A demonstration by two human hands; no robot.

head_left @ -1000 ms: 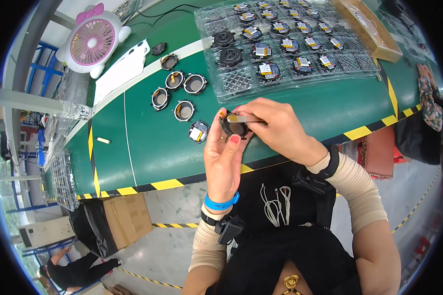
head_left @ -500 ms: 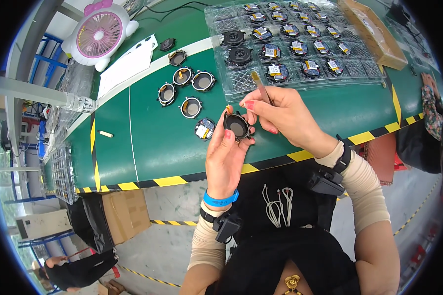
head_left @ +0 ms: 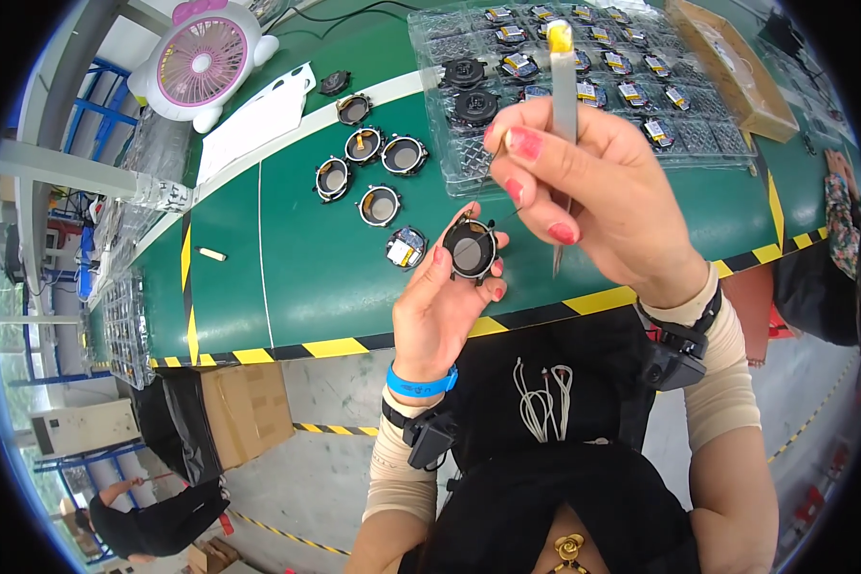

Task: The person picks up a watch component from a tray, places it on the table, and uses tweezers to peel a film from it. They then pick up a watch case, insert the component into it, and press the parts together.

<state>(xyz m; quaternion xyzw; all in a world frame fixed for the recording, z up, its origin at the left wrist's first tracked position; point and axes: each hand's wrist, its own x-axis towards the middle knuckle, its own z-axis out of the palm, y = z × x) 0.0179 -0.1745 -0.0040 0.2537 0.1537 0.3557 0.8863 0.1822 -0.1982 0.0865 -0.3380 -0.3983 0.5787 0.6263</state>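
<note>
My left hand (head_left: 429, 320) holds a round black watch case (head_left: 471, 252) by its rim, its hollow side up, above the green bench. Raised to the right of it, my right hand (head_left: 627, 187) grips metal tweezers (head_left: 564, 91) with yellow at the upper end. Its thumb and forefinger are pinched together, and a thin dark strand seems to run from there down to the case; what it is I cannot make out. Beside my left fingers lies a round watch module (head_left: 407, 248) with a white label. Several open watch cases (head_left: 380, 205) lie beyond it.
Clear plastic trays (head_left: 459, 153) with several round watch modules stand at the back right, a cardboard box (head_left: 737, 77) beside them. A pink and white fan (head_left: 202, 63) and a white sheet (head_left: 255, 129) are at the back left. Striped tape (head_left: 335, 346) marks the bench's front edge.
My right hand has moved up and away from the watch case, lifting the tweezers with it. The left hand still holds the case, tilted slightly differently.
</note>
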